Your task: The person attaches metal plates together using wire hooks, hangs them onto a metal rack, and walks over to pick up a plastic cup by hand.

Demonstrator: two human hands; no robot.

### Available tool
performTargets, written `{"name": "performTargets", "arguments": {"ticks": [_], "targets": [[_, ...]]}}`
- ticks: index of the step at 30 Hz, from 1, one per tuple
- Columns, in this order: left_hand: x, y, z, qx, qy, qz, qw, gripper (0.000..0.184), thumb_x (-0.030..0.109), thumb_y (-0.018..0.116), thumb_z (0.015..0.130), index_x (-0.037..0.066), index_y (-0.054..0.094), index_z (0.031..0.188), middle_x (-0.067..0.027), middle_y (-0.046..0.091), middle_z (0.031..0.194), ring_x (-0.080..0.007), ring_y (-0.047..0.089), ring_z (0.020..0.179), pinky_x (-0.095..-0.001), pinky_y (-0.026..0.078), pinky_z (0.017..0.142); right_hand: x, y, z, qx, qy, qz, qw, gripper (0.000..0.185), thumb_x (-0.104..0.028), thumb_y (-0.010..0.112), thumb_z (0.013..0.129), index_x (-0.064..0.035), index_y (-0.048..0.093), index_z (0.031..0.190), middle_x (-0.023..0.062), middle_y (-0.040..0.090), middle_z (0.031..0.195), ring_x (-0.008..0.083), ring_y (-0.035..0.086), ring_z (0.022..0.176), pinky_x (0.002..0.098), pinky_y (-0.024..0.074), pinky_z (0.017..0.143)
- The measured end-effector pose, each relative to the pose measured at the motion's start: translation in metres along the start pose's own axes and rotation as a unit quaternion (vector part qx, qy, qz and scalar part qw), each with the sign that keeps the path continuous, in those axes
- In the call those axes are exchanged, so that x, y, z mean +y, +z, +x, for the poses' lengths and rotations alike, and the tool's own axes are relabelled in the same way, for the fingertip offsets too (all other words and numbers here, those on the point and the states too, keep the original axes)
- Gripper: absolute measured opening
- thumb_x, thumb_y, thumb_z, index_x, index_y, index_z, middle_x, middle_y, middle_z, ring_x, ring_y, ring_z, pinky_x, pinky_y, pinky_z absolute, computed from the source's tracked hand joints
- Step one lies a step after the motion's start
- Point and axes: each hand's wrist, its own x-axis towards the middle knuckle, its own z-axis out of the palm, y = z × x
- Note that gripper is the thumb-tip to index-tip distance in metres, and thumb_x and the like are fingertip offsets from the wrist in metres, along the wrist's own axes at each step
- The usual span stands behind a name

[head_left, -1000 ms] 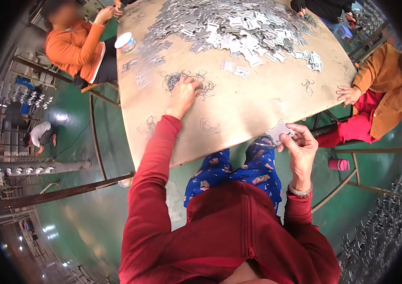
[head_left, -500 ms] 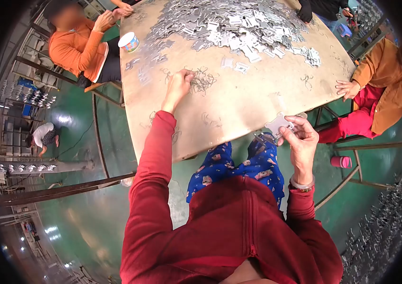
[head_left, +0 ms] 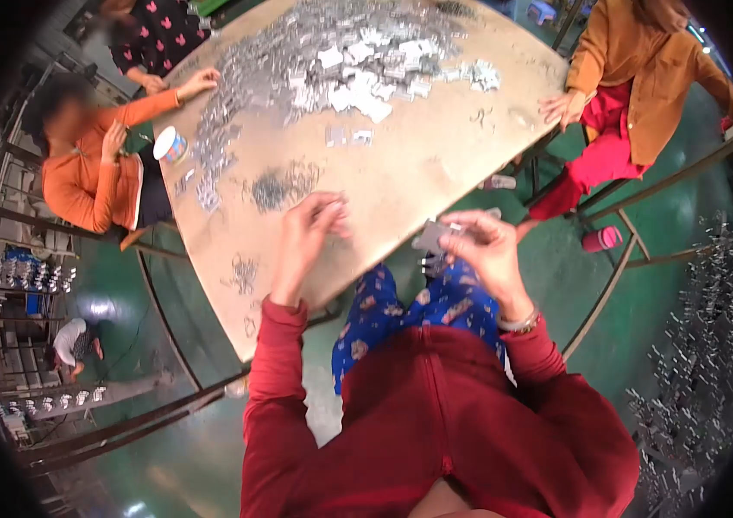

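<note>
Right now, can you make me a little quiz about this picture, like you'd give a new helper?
1. Which hand in the foreground holds the flat metal piece?
2. True or false: the pink container is off the table.
3. As pictured, the white tub is nearest which part of the table?
A) left edge
B) middle
C) right edge

Key:
1. The right hand.
2. True.
3. A.

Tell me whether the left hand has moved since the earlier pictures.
Yes, the left hand moved from the wire pile toward the table's near edge.
</note>
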Motion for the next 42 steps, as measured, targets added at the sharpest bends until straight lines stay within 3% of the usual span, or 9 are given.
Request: {"name": "performTargets", "arguments": {"ticks": [6, 22, 26, 29, 32, 33, 36, 38, 42], "targets": [[0.025, 0.068, -0.03, -0.13, -0.007, -0.177, 0.976, 0.016, 0.006, 0.058, 0.087, -0.002, 0.06, 0.1, -0.0083, 0.063, 0.093, -0.0132, 0.06, 0.083, -0.0264, 0.05, 0.074, 0.024, -0.002, -0.002, 0.013, -0.002, 0.002, 1.0, 0.025, 0.006, 0.067, 0.074, 0.0014, 0.062, 0.098, 0.0041, 0.064, 0.084, 0.0072, 0.058, 0.072, 0.0189, 0.047, 0.062], [-0.001, 0.083, -0.02, -0.155, -0.138, -0.287, 0.935, 0.015, 0.012, 0.056, 0.088, 0.001, 0.062, 0.097, -0.0079, 0.064, 0.099, -0.0145, 0.06, 0.092, -0.0289, 0.048, 0.08, 0.03, -0.004, -0.003, 0.016, 0.034, -0.045, 0.998, 0.015, 0.006, 0.066, 0.075, 0.0021, 0.064, 0.089, 0.0029, 0.063, 0.081, 0.0078, 0.058, 0.074, 0.0205, 0.0477, 0.066], [0.004, 0.097, -0.033, -0.066, 0.014, -0.209, 0.976, 0.008, 0.005, 0.052, 0.089, 0.001, 0.056, 0.095, -0.0083, 0.063, 0.093, -0.013, 0.058, 0.09, -0.0284, 0.047, 0.082, 0.02, -0.008, 0.003, -0.027, 0.005, -0.097, 0.995, 0.016, 0.001, 0.064, 0.079, -0.0003, 0.066, 0.095, 0.0032, 0.066, 0.084, 0.0062, 0.058, 0.074, 0.0181, 0.0461, 0.062], [0.001, 0.102, -0.042, -0.022, 0.049, -0.114, 0.992, 0.006, 0.001, 0.053, 0.088, -0.002, 0.054, 0.093, -0.0093, 0.063, 0.092, -0.0138, 0.059, 0.091, -0.0275, 0.047, 0.082, 0.025, -0.019, 0.024, -0.063, 0.016, 0.006, 0.998, 0.018, -0.004, 0.058, 0.085, 0.0017, 0.063, 0.102, 0.0071, 0.066, 0.088, 0.0107, 0.061, 0.08, 0.0216, 0.0482, 0.067], [0.006, 0.102, -0.043, 0.006, 0.124, -0.029, 0.992, 0.005, -0.003, 0.053, 0.086, -0.001, 0.053, 0.091, -0.0106, 0.06, 0.088, -0.0163, 0.059, 0.086, -0.0282, 0.047, 0.08, 0.019, -0.007, 0.076, -0.072, 0.061, -0.115, 0.989, 0.02, -0.009, 0.055, 0.088, 0.002, 0.063, 0.102, 0.0086, 0.066, 0.09, 0.0121, 0.062, 0.082, 0.0227, 0.0486, 0.07], [0.004, 0.103, -0.044, 0.029, 0.134, -0.038, 0.99, 0.005, -0.003, 0.054, 0.085, -0.001, 0.055, 0.09, -0.0107, 0.061, 0.087, -0.0175, 0.06, 0.084, -0.0282, 0.048, 0.077, 0.035, 0.001, 0.1, -0.083, -0.009, -0.122, 0.989, 0.023, -0.012, 0.054, 0.087, 0.0001, 0.063, 0.104, 0.0082, 0.066, 0.09, 0.0116, 0.061, 0.079, 0.0238, 0.0477, 0.071], [-0.006, 0.109, -0.045, 0.066, 0.155, -0.065, 0.984, 0.008, -0.006, 0.057, 0.08, -0.001, 0.058, 0.086, -0.0105, 0.062, 0.085, -0.0198, 0.061, 0.08, -0.0282, 0.049, 0.071, 0.095, 0.023, 0.181, -0.121, -0.134, -0.327, 0.928, 0.035, -0.018, 0.058, 0.081, -0.0007, 0.058, 0.112, 0.0177, 0.062, 0.103, 0.0317, 0.057, 0.098, 0.0368, 0.0435, 0.088], [-0.004, 0.108, -0.047, 0.059, 0.154, -0.066, 0.984, 0.008, -0.007, 0.058, 0.079, -0.001, 0.057, 0.084, -0.0103, 0.062, 0.086, -0.02, 0.061, 0.079, -0.0279, 0.048, 0.072, 0.131, 0.047, 0.224, -0.102, -0.231, -0.439, 0.863, 0.04, -0.014, 0.058, 0.078, 0.0019, 0.053, 0.115, 0.02, 0.061, 0.1, 0.0343, 0.055, 0.097, 0.04, 0.0426, 0.089], [-0.006, 0.1, -0.049, 0.033, 0.176, -0.03, 0.983, 0.006, -0.007, 0.054, 0.082, -0.002, 0.054, 0.086, -0.0119, 0.06, 0.087, -0.0184, 0.059, 0.084, -0.0294, 0.047, 0.077, 0.128, 0.071, 0.261, -0.129, -0.245, -0.591, 0.758, 0.039, -0.004, 0.055, 0.073, 0.003, 0.051, 0.111, 0.0212, 0.061, 0.091, 0.037, 0.057, 0.091, 0.0415, 0.0447, 0.085]]}}
